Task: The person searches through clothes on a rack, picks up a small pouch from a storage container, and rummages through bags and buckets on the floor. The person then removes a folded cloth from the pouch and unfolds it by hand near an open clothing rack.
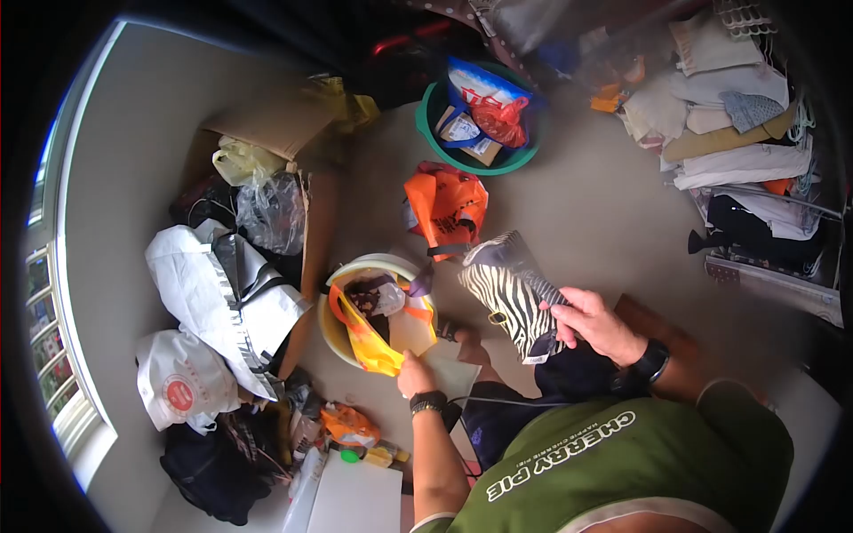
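Observation:
My right hand [593, 322] grips a zebra-print purse [514, 306] by its near right edge. The purse has a small gold-edged clasp on its striped face and a darker patterned side. My left hand [414, 375] is closed on the rim of a yellow bag [369, 346] with orange handles. This bag sits inside a pale bucket [334, 336], its mouth spread, with dark cloth and whitish wrapping showing inside. Just beyond the bucket stands an orange bag [447, 206] with dark print, near the far end of the purse.
A green tub [428, 133] holds several packets. To the left, a cardboard box [317, 226] overflows with plastic bags beside a white sack [191, 266] and a white carrier bag [182, 377]. Folded clothes [737, 164] fill a rack at right. A black bag [213, 466] lies lower left.

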`<state>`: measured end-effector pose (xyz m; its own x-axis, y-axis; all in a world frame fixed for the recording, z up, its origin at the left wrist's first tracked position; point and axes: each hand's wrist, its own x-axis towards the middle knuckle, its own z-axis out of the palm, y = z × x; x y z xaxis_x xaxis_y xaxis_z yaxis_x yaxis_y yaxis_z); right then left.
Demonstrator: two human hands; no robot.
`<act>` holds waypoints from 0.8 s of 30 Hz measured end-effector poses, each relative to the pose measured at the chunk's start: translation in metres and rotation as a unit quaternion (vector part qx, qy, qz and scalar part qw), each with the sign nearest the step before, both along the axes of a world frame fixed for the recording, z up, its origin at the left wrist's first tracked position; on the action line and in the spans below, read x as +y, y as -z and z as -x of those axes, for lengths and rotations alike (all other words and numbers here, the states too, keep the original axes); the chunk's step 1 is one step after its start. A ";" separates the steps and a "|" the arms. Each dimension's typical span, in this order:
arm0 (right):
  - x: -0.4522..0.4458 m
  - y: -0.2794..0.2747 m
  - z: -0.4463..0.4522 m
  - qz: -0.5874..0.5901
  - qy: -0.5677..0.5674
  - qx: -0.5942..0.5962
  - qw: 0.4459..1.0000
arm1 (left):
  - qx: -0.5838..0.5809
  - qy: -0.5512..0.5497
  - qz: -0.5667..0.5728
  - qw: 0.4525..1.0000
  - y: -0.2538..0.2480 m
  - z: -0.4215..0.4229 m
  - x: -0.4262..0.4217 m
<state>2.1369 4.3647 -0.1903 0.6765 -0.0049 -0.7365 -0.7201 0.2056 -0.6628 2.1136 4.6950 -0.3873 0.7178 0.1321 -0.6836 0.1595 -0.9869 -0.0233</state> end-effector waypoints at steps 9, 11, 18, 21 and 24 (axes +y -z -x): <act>0.002 0.000 -0.023 0.037 -0.062 -0.023 0.997 | -0.160 -0.110 0.051 0.980 -0.112 0.006 0.045; 0.001 -0.006 -0.030 0.051 -0.068 -0.029 0.996 | -0.179 -0.139 0.058 0.972 -0.145 0.025 0.050; 0.015 -0.010 -0.048 0.061 -0.039 -0.054 0.996 | -0.196 -0.231 0.060 0.951 -0.250 0.138 0.070; 0.030 -0.005 -0.051 0.060 -0.031 -0.051 0.996 | -0.176 -0.244 0.037 0.953 -0.265 0.173 0.062; 0.041 -0.007 -0.050 0.057 -0.024 -0.038 0.997 | -0.164 -0.236 0.039 0.957 -0.260 0.190 0.061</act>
<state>2.1867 4.4060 -0.1836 0.7323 -0.0511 -0.6790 -0.6736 0.0922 -0.7334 1.9236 4.7561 -0.1275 0.7685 0.4517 -0.4532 0.5737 -0.8001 0.1755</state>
